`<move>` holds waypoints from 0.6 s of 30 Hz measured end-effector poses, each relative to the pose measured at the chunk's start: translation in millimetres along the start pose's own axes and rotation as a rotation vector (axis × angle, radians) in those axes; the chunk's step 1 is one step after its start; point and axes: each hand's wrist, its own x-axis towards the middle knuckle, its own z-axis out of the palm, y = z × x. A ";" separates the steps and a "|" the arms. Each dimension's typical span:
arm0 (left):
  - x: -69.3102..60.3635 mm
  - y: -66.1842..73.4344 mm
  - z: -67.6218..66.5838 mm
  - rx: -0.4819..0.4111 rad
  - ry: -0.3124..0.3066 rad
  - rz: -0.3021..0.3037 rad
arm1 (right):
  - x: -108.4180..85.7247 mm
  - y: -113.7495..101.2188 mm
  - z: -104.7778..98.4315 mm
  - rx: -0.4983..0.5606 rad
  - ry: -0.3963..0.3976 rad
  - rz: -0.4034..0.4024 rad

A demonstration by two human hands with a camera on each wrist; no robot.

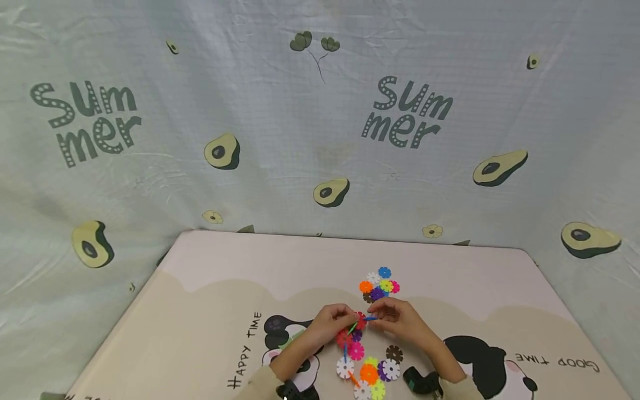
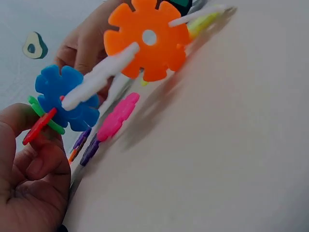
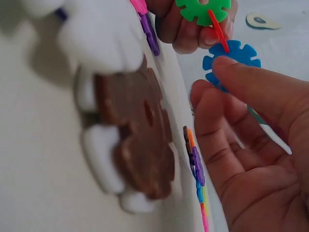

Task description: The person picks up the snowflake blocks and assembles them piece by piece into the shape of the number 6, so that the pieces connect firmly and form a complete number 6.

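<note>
Slotted plastic flower discs are linked into a chain between the two hands. My left hand [image 1: 330, 323] pinches the chain by a green disc [image 1: 352, 328], with a red disc [image 1: 361, 320] at its fingertips. Thumb and fingers of my right hand [image 1: 397, 318] pinch a blue disc [image 3: 244, 54], whose edge meets a red disc [image 3: 217, 30] in the right wrist view. Below the left hand hang another red disc [image 1: 343, 339], a blue disc [image 2: 72, 89], a white disc [image 1: 345, 368] and an orange disc. How deep the slots engage, I cannot tell.
A cluster of loose coloured discs [image 1: 377, 286] lies beyond the hands. Nearer lie a pink disc [image 1: 356, 350], a brown disc [image 1: 394, 353], an orange disc [image 1: 369, 374] and several others. A printed cloth [image 1: 210, 311] covers the table; a patterned curtain [image 1: 280, 111] stands behind.
</note>
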 end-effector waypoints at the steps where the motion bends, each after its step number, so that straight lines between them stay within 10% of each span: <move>1: 0.2 -0.5 -0.4 -0.010 0.006 0.002 | 0.0 0.1 -0.5 -0.001 -0.017 0.026; 7: -0.4 -1.9 -3.4 -0.079 0.015 0.010 | -0.3 1.6 0.3 -0.004 -0.109 0.126; 18: 0.0 0.6 -7.7 -0.145 -0.012 0.013 | 4.1 6.3 22.4 -0.099 -0.121 -0.016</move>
